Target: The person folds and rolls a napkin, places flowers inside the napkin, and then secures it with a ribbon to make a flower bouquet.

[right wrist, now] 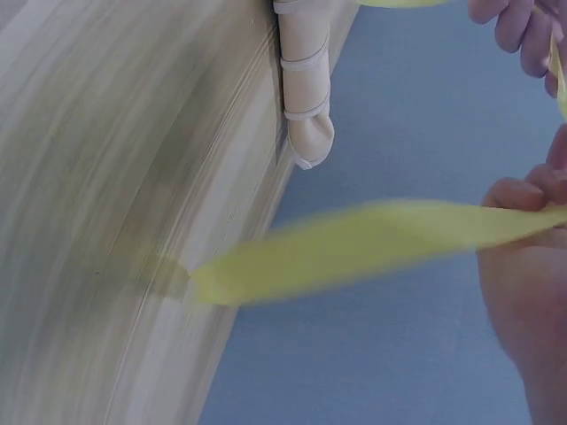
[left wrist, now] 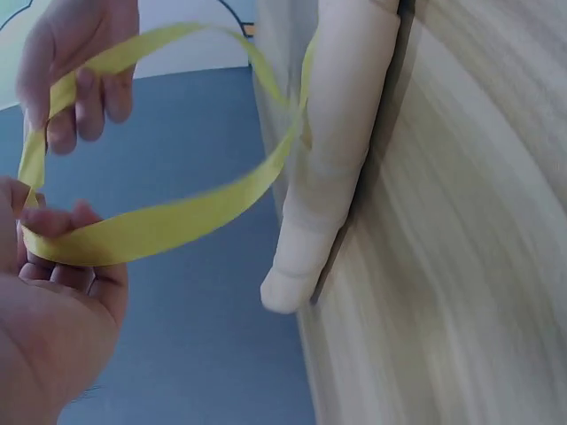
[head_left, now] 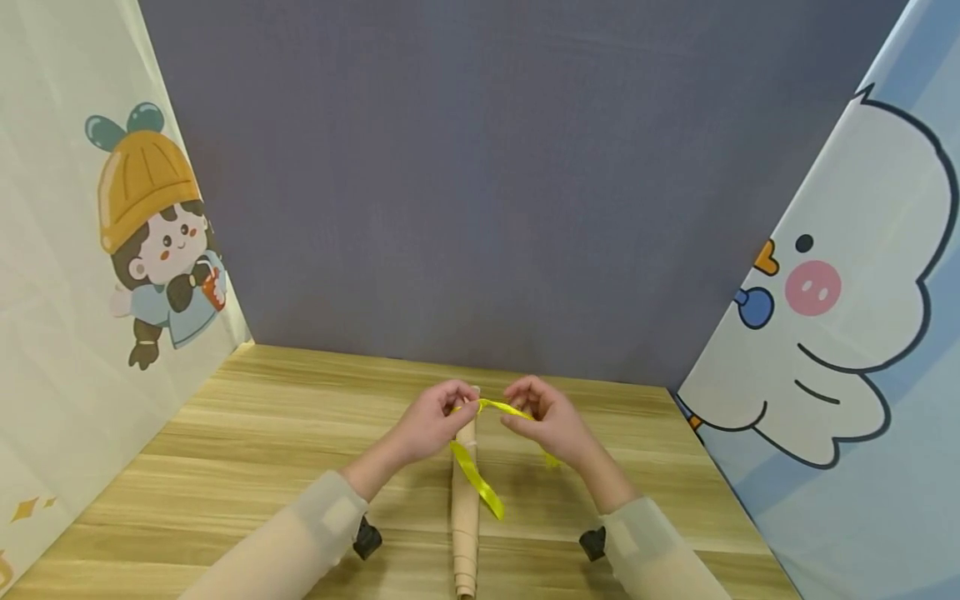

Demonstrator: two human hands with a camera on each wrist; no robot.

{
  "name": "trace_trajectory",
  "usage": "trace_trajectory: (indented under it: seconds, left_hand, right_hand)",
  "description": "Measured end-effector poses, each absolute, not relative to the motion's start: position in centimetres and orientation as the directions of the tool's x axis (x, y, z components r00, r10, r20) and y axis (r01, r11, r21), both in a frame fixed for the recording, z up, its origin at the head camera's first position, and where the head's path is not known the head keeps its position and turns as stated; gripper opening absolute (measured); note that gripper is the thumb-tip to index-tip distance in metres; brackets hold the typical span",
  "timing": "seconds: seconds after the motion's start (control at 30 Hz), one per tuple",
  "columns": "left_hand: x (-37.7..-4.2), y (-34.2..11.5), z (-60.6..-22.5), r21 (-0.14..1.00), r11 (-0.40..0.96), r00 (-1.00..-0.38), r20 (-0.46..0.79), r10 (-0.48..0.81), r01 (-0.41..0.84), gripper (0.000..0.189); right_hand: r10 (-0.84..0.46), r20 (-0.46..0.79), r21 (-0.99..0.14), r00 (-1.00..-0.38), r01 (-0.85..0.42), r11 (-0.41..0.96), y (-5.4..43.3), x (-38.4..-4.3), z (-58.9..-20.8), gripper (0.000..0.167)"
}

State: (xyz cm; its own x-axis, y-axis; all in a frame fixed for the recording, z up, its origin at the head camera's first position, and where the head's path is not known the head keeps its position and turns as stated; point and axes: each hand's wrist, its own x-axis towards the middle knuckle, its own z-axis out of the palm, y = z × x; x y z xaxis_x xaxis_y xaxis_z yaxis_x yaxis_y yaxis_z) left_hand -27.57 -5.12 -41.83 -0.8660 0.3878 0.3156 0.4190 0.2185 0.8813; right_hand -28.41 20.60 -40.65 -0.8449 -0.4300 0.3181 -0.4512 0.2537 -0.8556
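Note:
A long, narrow beige roll [head_left: 465, 533] [left wrist: 332, 146] [right wrist: 306, 84] lies on the wooden tabletop, pointing away from me. Over its far part a yellow ribbon [head_left: 477, 481] [left wrist: 190, 217] hangs in a loose loop, one tail dropping across the roll. My left hand [head_left: 442, 412] [left wrist: 58, 323] pinches the ribbon just above the roll. To its right, my right hand [head_left: 551, 419] [right wrist: 536, 283] holds another stretch between thumb and fingers, and a tail [right wrist: 354, 248] trails from it. Where the ribbon meets the roll is blurred in the left wrist view.
A wood-grain tabletop [head_left: 262, 442] runs back to a dark grey-blue cloth wall [head_left: 450, 183]. Side panels with a cartoon child [head_left: 168, 233] and a white cartoon bird [head_left: 847, 275] stand left and right. Black wrist cameras [head_left: 367, 538] sit under both sleeves.

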Motion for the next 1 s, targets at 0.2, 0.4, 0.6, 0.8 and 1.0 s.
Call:
trace_trajectory:
  seconds: [0.2, 0.4, 0.6, 0.8, 1.0]
  left_hand:
    - [-27.9, -6.3, -41.0, 0.851, 0.291, -0.862, 0.304, 0.405, 0.437, 0.017]
    - [-28.3, -7.5, -40.2, 0.823, 0.344, -0.844, 0.271, 0.463, 0.453, 0.011]
    - [-28.7, -8.9, -40.1, 0.804, 0.369, -0.831, 0.256, 0.494, 0.467, 0.012]
    - [-28.7, -10.0, -40.6, 0.780, 0.361, -0.800, 0.279, 0.531, 0.511, 0.010]
    - [-28.6, -10.7, -40.7, 0.760, 0.408, -0.812, 0.258, 0.524, 0.505, 0.010]
  right_hand:
    - [-0.486, 0.320, -0.854, -0.813, -0.470, 0.223, 21.1, -28.2, -40.6, 0.027]
    - [-0.511, 0.330, -0.835, -0.793, -0.498, 0.233, 21.9, -28.2, -40.7, 0.023]
    - [-0.502, 0.332, -0.813, -0.799, -0.512, 0.277, 22.7, -28.5, -41.1, 0.013]
    - [-0.508, 0.263, -0.824, -0.820, -0.465, 0.324, 23.5, -28.4, -41.0, 0.013]
    - [-0.505, 0.219, -0.806, -0.835, -0.446, 0.390, 24.2, -28.6, -41.0, 0.017]
